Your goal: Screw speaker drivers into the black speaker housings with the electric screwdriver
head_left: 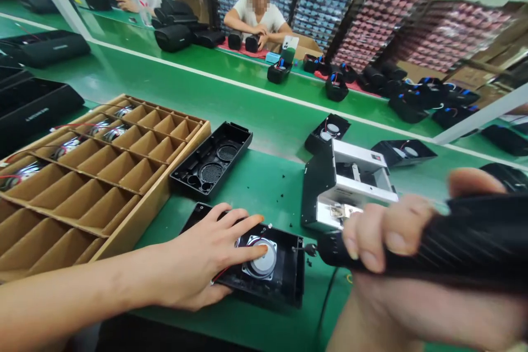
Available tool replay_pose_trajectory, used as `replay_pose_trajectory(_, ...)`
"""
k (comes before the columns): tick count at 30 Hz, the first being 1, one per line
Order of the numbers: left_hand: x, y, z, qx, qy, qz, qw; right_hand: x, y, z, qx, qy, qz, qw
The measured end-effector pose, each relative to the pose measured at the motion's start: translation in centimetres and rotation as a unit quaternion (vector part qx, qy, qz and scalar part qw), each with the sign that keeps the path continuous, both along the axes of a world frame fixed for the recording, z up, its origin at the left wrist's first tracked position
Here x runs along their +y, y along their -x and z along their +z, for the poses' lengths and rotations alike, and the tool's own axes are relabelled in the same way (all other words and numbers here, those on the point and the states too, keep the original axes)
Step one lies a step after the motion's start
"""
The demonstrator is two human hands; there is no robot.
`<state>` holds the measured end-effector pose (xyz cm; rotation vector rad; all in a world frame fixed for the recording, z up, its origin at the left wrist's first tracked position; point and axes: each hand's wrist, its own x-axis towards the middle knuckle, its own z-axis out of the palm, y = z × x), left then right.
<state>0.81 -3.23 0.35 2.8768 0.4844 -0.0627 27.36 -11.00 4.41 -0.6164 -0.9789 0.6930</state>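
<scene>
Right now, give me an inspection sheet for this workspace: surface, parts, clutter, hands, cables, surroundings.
Surface: green mat, visible between the items.
Parts: front box holds a speaker; rear box shows two round grilles, no speaker.
Clutter: small dark bits scattered; divided tray at left; silver-and-black machine at right.
Hands: left hand spread over front box; right hand gripping black power tool, its tip at that box's right end.
Cables: black cable below the tool; red wires at the tray.
Surroundings: people across the bench; stacked packs behind.

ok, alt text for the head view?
The left hand rests on an open black housing and its round speaker; the right hand grips a black driver, tip at the housing's end. A divided cardboard box sits left.
</scene>
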Motion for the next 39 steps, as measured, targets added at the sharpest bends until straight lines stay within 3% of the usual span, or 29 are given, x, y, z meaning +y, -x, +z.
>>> replay_pose_trajectory(3,0.0,0.0,-0.1,-0.005,-0.008,0.0,1.0,2.1,2.3,-1.0,0.0,-0.011,0.041,0.999)
replay_pose_trajectory(11,0.1,-0.2,-0.4,0.0,-0.033,-0.008,0.999,4.3,4.4,-3.7,0.041,0.044,0.031,0.998)
replay_pose_trajectory(26,0.1,-0.1,-0.5,-0.003,-0.034,-0.008,0.999,4.6,4.6,-4.7,0.016,0.037,0.07,0.997)
replay_pose_trajectory(39,0.1,-0.1,-0.5,-0.009,0.001,-0.008,1.0,3.9,4.9,-6.3,-0.044,0.031,0.148,0.988)
